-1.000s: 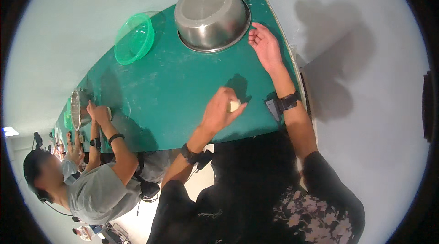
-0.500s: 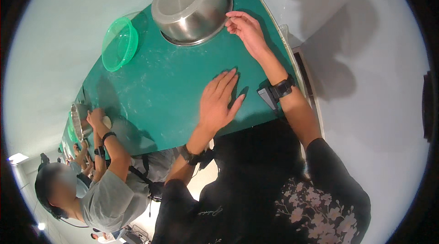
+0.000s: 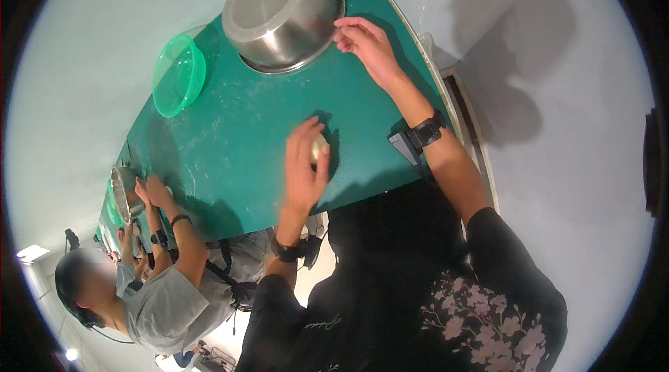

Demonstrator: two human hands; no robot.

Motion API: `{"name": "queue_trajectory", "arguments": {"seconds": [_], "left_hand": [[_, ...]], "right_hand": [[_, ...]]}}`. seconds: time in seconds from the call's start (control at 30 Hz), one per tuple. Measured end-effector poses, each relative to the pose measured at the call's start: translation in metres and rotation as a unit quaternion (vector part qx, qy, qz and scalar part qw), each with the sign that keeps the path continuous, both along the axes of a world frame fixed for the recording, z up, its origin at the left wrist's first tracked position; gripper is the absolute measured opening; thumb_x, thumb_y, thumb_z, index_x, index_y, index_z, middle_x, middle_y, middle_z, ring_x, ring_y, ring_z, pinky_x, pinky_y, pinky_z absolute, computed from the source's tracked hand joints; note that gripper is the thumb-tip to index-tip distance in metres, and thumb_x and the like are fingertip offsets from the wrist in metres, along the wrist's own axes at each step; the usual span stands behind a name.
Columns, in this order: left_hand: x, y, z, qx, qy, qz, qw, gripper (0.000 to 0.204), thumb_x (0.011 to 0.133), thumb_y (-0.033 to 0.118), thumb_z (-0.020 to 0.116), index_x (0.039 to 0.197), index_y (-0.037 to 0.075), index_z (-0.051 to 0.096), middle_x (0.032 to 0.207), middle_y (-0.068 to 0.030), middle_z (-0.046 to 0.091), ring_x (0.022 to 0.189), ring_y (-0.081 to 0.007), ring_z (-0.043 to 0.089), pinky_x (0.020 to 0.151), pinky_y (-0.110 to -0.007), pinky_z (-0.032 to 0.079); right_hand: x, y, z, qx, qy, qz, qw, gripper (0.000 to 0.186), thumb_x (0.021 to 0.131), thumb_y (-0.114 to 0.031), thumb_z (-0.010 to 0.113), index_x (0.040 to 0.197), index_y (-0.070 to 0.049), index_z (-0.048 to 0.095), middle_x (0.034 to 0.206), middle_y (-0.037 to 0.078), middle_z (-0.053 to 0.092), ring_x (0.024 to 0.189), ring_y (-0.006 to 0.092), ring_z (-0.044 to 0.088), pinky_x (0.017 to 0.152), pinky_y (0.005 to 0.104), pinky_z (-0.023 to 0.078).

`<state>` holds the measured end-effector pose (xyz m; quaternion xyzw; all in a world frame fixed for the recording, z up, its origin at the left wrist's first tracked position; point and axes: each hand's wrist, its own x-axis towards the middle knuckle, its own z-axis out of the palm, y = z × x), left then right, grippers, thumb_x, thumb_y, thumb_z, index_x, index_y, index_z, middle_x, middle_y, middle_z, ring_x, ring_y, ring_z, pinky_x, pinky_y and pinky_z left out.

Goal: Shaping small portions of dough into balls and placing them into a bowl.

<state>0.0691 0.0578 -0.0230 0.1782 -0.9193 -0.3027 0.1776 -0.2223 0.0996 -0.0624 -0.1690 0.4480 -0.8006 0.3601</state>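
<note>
Your left hand curls over a pale, smooth, rounded lump above the near tabletop; blur, cannot tell how firmly it grips. Step in hand, judged: one-handed handling of the lump; next move seems to call for a light, even palm, since it looks soft. Your right hand, 1 o'clock of the lump, is loosely half-curled, holding nothing, near the upturned steel bowl; contact unclear. Bowl: brushed base, shiny wall, 11 o'clock. Translucent green plastic basin, 10 o'clock. Tabletop green, whitely smeared.
</note>
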Motion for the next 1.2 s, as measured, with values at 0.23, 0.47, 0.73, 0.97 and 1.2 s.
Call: {"name": "queue_trajectory", "arguments": {"seconds": [0.23,0.47,0.73,0.97,1.2], "left_hand": [[-0.011,0.030,0.001,-0.003,0.011,-0.073,0.997,0.042,0.100,0.022,0.075,0.137,0.003,0.067,0.144,-0.0194,0.066,0.137,-0.0430,0.061,0.117,-0.057,0.045],[-0.029,-0.019,-0.002,-0.078,0.010,-0.013,0.997,0.028,0.107,0.028,0.066,0.126,0.010,0.076,0.130,-0.0139,0.067,0.119,-0.0360,0.056,0.110,-0.047,0.041],[-0.021,-0.020,-0.004,0.004,0.043,0.009,0.999,0.027,0.113,0.022,0.057,0.126,0.006,0.075,0.131,-0.0163,0.074,0.123,-0.0363,0.066,0.109,-0.050,0.049],[-0.025,0.036,-0.004,-0.019,0.032,-0.075,0.996,0.028,0.091,0.013,0.084,0.118,0.011,0.078,0.126,-0.0086,0.076,0.120,-0.0358,0.067,0.105,-0.047,0.051],[-0.036,0.037,-0.021,-0.014,0.059,-0.074,0.995,0.028,0.088,0.016,0.089,0.114,0.011,0.079,0.123,-0.0076,0.076,0.112,-0.0329,0.068,0.098,-0.045,0.052]], "right_hand": [[-0.003,-0.002,-0.006,-0.010,0.009,-0.014,1.000,0.024,0.110,-0.013,0.062,0.127,0.000,0.073,0.104,0.008,0.076,0.093,0.0150,0.071,0.086,0.0311,0.058],[-0.001,-0.003,-0.004,-0.015,-0.004,-0.013,1.000,0.024,0.110,-0.012,0.062,0.127,0.000,0.072,0.104,0.008,0.076,0.092,0.0149,0.071,0.086,0.0311,0.058],[-0.002,-0.001,-0.005,-0.003,0.009,-0.013,1.000,0.025,0.110,-0.013,0.061,0.127,0.000,0.073,0.104,0.007,0.076,0.092,0.0145,0.071,0.086,0.0313,0.058],[-0.003,0.000,-0.001,-0.001,0.009,0.003,1.000,0.026,0.113,-0.014,0.059,0.131,0.001,0.071,0.107,0.007,0.073,0.096,0.0147,0.067,0.091,0.0316,0.057],[-0.001,-0.005,-0.008,0.004,0.028,-0.022,0.999,0.023,0.108,-0.011,0.062,0.125,-0.001,0.073,0.101,0.008,0.076,0.089,0.0151,0.072,0.084,0.0313,0.059]]}}
